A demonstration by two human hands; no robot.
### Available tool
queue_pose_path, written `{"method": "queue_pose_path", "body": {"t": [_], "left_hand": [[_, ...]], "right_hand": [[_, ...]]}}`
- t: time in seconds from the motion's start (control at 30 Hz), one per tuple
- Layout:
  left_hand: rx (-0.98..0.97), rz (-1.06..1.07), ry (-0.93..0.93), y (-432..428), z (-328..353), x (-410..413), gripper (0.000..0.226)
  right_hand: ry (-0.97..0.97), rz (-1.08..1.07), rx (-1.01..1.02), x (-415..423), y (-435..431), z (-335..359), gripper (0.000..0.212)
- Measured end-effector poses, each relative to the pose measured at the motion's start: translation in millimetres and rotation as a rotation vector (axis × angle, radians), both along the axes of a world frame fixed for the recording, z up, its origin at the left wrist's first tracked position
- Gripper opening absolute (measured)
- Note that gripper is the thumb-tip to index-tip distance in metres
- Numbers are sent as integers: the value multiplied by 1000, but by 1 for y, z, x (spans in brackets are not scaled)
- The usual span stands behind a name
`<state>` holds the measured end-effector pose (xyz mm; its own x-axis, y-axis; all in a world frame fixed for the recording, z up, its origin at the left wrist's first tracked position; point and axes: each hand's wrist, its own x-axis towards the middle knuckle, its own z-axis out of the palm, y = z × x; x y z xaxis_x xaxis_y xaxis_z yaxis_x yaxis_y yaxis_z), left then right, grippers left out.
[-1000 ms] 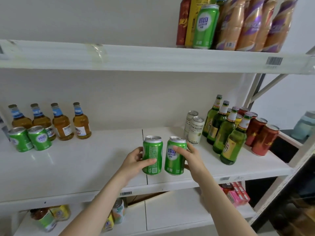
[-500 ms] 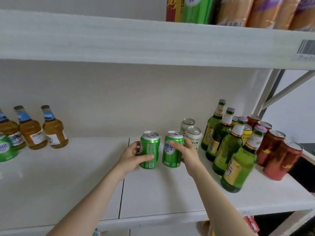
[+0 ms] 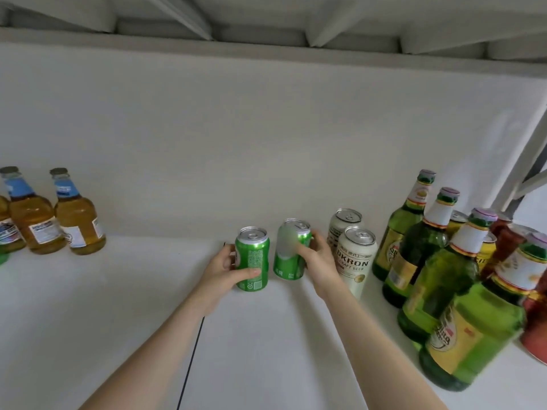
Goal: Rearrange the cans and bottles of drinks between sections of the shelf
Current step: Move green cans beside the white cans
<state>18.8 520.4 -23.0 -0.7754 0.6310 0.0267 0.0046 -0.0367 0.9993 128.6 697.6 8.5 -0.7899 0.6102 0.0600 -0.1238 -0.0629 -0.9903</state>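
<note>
Green cans stand upright side by side on the white shelf at frame centre. One green can is gripped by the left hand, thumb across its front; the other green can is gripped by the right hand. Two white craft beer cans stand just right; green glass bottles crowd the lower right, amber bottles the left edge.

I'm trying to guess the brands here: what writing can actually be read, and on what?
"OKRON": front white can, first letter unclear.
"CRAFT BEER": same can, beneath.
Too blurred or small to read: green cans, green bottles, amber bottles.
</note>
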Motion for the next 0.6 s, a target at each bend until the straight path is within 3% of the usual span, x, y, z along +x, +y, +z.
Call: {"method": "queue_pose_path", "body": {"t": [0.17, 0.27, 0.6], "left_hand": [[-1, -30, 15, 4, -14, -7, 77], [-4, -35, 21, 6, -19, -11, 70], [9, -70, 38, 1, -29, -16, 64]], "right_hand": [[-3, -18, -11, -18, 13, -22, 59], [-18, -28, 14, -26, 20, -35, 49], [-14, -14, 31, -34, 22, -50, 53]]}}
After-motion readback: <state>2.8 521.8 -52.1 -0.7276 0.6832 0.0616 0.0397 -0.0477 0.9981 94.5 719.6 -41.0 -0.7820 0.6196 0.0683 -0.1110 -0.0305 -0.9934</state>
